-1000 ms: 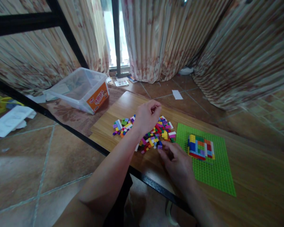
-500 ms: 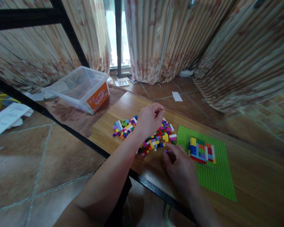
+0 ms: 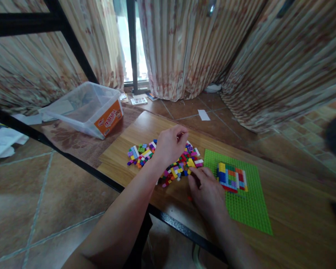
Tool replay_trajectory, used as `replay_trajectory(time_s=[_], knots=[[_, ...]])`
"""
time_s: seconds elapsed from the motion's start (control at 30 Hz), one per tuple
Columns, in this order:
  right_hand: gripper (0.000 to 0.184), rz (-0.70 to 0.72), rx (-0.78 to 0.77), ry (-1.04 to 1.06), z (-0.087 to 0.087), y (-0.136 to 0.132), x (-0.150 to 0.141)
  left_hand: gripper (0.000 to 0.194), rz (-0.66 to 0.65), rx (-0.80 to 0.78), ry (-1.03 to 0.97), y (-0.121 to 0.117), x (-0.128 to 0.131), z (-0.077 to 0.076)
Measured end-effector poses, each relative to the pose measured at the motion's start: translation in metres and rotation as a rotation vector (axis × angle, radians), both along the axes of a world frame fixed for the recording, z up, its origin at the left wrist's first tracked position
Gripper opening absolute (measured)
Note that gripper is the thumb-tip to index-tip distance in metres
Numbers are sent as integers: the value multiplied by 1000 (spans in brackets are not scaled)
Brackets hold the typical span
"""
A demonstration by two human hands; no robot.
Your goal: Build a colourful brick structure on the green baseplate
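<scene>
My left hand (image 3: 170, 145) hovers over a loose pile of small toy building bricks (image 3: 175, 172). Its fingers are curled in with thumb and fingertips together, and whatever they hold is hidden. At the pile's near right edge, my right hand (image 3: 208, 188) has its thumb and index finger bent close together by some yellow bricks. Anything pinched there is too small to name. A small red-orange brick (image 3: 189, 198) shows just under the right hand. To the right, a block of multicoloured bricks (image 3: 232, 177) stands on a green studded baseplate (image 3: 250, 215).
The wooden table (image 3: 140, 130) has a dark metal front edge (image 3: 173, 223). On the floor to the left stands a clear plastic tub (image 3: 85, 119) with an orange label. A white paper (image 3: 204, 115) lies on the tiles beyond, before striped curtains (image 3: 179, 48).
The view has turned slightly, so everything sits further left. My right thumb and index finger have come closer together at the pile. A red-orange brick now shows beneath that hand.
</scene>
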State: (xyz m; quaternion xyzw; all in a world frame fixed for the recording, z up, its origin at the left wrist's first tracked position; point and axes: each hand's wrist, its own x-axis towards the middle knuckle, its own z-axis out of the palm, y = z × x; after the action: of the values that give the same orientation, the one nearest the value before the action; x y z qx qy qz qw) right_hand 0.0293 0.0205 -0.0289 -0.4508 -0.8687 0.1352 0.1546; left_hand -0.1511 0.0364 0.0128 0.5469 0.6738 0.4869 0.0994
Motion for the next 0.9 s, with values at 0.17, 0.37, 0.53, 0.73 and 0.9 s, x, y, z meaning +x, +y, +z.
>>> replay_trajectory(time_s=[0.17, 0.37, 0.53, 0.73, 0.9], knots=[[24, -34, -61, 32, 6, -1, -4, 17, -12, -14, 8, 1, 0, -1], [23, -25, -133, 97, 9, 0, -4, 17, -9, -26, 12, 0, 2, -1], [29, -26, -156, 54, 12, 0, -6, 17, -3, -38, 41, -1, 4, 3], [28, -48, -130, 30, 12, -4, -10, 16, -16, -34, 22, 0, 5, 2], [25, -25, -136, 111, 6, -1, -5, 16, -18, -35, 26, -1, 4, 1]])
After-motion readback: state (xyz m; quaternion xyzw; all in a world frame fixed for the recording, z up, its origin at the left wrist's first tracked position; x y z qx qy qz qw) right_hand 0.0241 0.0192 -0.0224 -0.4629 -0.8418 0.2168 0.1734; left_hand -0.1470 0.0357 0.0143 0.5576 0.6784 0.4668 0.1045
